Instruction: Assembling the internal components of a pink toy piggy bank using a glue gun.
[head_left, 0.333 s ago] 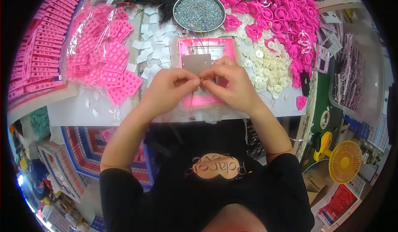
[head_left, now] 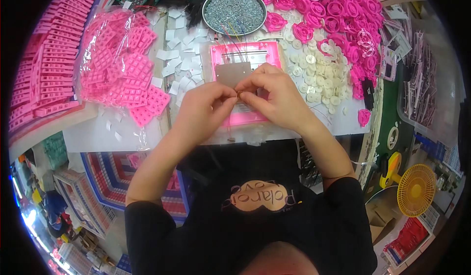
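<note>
Both hands meet over a bright pink plastic casing (head_left: 271,53) that lies flat on the table. My left hand (head_left: 206,110) is closed in a pinch, its thumb and forefinger tips close together. Opposite it, my right hand (head_left: 277,100) pinches a thin, copper-coloured wire (head_left: 239,94) between thumb and forefinger. The fingertips nearly touch, so exactly what lies between them is partly hidden. Just beyond them a brown-grey rectangular board (head_left: 233,72) rests over the casing. Thin coloured wires (head_left: 235,29) rise from its far side. A small connector (head_left: 230,139) lies at the near edge.
A round metal tray (head_left: 204,14) of small screws stands behind the casing. White discs (head_left: 319,78) and pink ring-shaped parts (head_left: 338,14) are heaped right. Left lie white paper pieces (head_left: 171,55), bagged pink button pads (head_left: 115,59) and stacked pink parts (head_left: 59,54). A yellow fan (head_left: 417,190) is at lower right.
The view has shifted slightly. My left thumb and forefinger are bowed further apart behind their tips. My right hand keeps its pinch at the same spot over the casing.
</note>
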Demonstrator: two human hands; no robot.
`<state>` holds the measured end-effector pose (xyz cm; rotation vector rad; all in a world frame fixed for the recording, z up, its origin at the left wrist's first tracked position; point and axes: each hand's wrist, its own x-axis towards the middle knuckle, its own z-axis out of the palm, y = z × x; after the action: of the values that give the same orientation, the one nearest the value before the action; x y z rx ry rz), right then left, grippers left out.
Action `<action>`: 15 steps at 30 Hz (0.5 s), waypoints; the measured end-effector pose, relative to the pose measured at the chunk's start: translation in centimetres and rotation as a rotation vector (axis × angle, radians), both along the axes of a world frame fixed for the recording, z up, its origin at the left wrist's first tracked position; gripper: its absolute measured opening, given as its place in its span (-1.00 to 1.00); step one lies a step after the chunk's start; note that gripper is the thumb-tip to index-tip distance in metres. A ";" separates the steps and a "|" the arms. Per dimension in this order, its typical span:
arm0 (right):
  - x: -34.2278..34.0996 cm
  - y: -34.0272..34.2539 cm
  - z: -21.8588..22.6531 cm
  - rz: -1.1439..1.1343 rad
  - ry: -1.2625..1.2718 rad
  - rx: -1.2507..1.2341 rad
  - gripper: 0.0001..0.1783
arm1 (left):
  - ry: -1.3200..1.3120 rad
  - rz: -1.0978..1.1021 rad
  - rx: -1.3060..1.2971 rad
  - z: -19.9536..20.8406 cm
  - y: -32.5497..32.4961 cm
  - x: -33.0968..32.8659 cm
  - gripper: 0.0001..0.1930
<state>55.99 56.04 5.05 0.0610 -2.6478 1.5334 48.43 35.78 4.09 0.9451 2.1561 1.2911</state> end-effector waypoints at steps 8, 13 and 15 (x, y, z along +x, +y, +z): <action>-0.1 0.4 -0.6 0.033 -0.080 -0.187 -0.86 | 0.067 -0.020 -0.033 0.0 0.8 0.3 -0.89; 0.0 0.8 -0.4 0.053 -0.150 -0.215 -0.79 | -0.123 0.013 -0.056 1.5 0.2 -0.3 -0.91; 0.0 0.8 -0.3 0.072 -0.190 -0.204 -0.77 | -0.077 0.016 -0.040 1.3 0.2 -0.1 -0.92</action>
<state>55.95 56.79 4.80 -0.0020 -2.6356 1.9137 48.35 36.02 5.35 0.8501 2.1264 1.2656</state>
